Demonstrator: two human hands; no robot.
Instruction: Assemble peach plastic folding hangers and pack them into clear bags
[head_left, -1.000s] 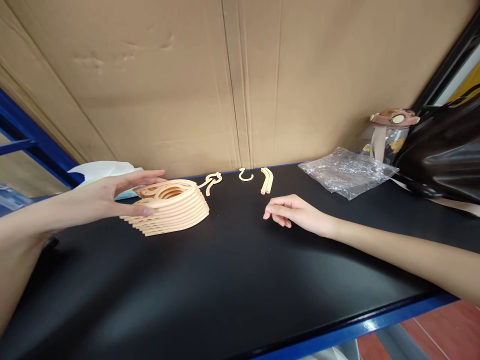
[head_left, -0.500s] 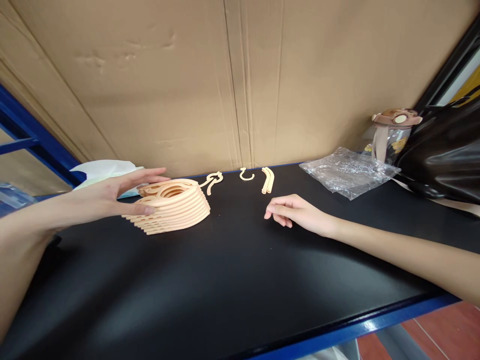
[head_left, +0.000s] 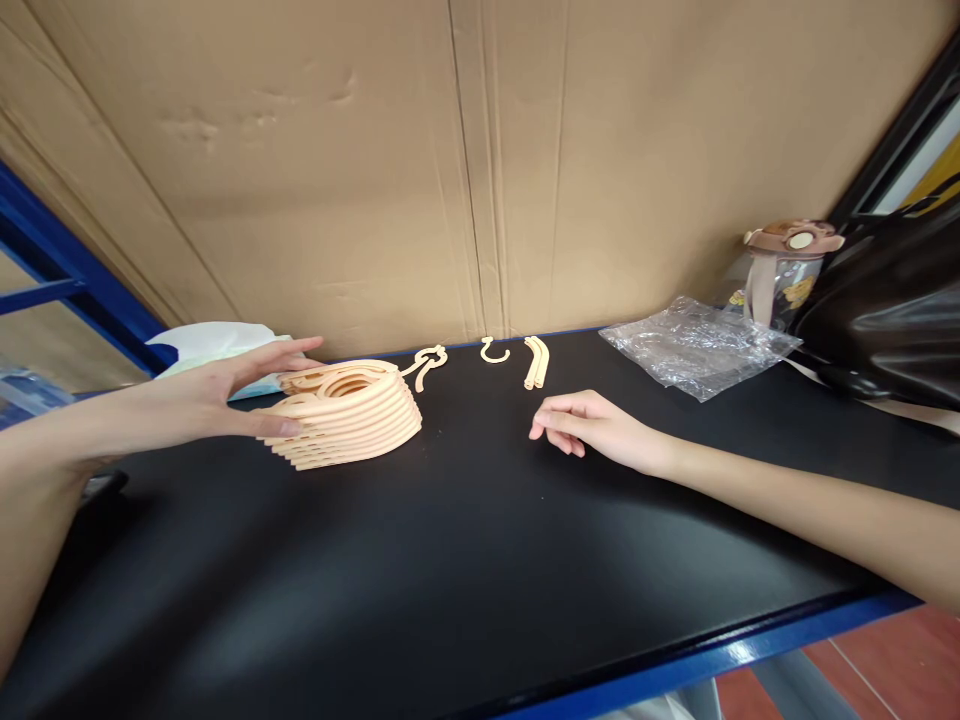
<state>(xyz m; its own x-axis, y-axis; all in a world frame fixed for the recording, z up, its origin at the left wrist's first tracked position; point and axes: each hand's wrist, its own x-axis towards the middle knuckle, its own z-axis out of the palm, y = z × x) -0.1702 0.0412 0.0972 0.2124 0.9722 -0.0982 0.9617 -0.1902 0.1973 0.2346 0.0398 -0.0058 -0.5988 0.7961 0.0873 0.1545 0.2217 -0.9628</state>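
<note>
In the head view, a neat pile of peach plastic folding hangers (head_left: 352,420) lies on the left of the black tabletop (head_left: 450,560). My left hand (head_left: 240,390) is at the pile's left end, thumb and fingers spread apart. Its thumb overlaps the near side of the pile; whether it touches I cannot tell. To the right, my right hand (head_left: 574,422) rests low over the table with fingers curled in, and nothing shows in it. Behind lie a partly folded hanger (head_left: 430,362), a loose hanger hook (head_left: 493,350) and a pair of curved hanger arms (head_left: 536,362).
A crumpled clear plastic bag (head_left: 697,345) lies at the back right, before a drinking bottle (head_left: 787,270) and a black bag (head_left: 892,300). A tissue pack (head_left: 217,350) is behind my left hand. Cardboard (head_left: 337,180) walls the back; the table has a blue edge (head_left: 720,655).
My left hand has drawn back slightly to the left, baring a little more of the hanger pile. My right hand has hardly moved.
</note>
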